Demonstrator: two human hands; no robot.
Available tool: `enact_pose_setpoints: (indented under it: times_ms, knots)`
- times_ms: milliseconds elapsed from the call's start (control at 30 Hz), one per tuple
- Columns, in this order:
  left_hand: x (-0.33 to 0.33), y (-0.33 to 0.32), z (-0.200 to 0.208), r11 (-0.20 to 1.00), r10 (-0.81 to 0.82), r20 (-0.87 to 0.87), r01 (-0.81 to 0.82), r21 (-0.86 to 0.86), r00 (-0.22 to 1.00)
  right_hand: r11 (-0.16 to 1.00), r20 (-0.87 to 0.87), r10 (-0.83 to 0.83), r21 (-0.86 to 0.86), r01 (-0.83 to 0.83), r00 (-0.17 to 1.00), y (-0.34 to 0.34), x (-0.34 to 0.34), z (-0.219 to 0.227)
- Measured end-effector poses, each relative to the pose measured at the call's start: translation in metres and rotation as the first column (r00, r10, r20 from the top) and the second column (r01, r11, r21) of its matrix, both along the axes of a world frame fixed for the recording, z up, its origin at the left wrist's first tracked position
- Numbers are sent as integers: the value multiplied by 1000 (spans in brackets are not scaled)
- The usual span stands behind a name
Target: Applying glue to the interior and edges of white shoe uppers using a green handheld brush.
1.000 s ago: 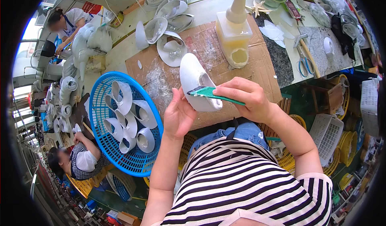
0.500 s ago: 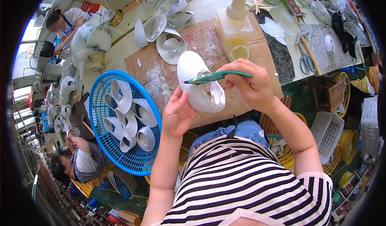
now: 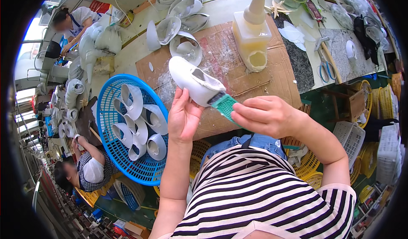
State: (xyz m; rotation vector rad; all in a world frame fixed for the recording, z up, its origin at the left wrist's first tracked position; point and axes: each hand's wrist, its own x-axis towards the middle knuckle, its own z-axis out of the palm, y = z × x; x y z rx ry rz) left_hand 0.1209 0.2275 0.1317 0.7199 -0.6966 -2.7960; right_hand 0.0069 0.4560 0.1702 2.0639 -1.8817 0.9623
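My left hand (image 3: 185, 116) grips a white shoe upper (image 3: 187, 79) from below, its rounded toe toward the upper left and its opening facing up and right. In my right hand (image 3: 261, 115) is a green-handled brush (image 3: 224, 106), pinched between thumb and fingers. The dark bristles touch the side of the upper near its back end. Under both hands lies a cardboard sheet (image 3: 212, 39) smeared with white residue. A squeeze bottle of yellowish glue (image 3: 250, 37) stands on the cardboard beyond my right hand.
A blue plastic basket (image 3: 106, 137) with several white uppers is at my left. More uppers (image 3: 185, 48) lie at the table's far side. Scissors (image 3: 326, 69) and a hammer (image 3: 325, 48) rest to the right. Two co-workers (image 3: 91, 171) (image 3: 78, 22) sit at left.
The upper has turned, its toe swinging to the left. The brush has moved from over the upper's middle down to its back end, and my right hand has lowered.
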Motion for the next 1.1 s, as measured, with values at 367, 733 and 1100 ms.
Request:
enact_pose_setpoints:
  times_ms: [367, 733, 1100]
  knots:
    - [4, -7, -45, 872, -24, -189, 113, 477, 982, 548, 700, -682, 296, 782, 213, 43, -52, -88]
    - [-20, 11, -46, 782, -6, -329, 210, 588, 944, 604, 884, -463, 372, 705, -69, 56, -43, -118]
    - [-30, 35, -32, 825, 22, -353, 183, 535, 936, 577, 988, -144, 38, 816, 56, -3, 7, -65]
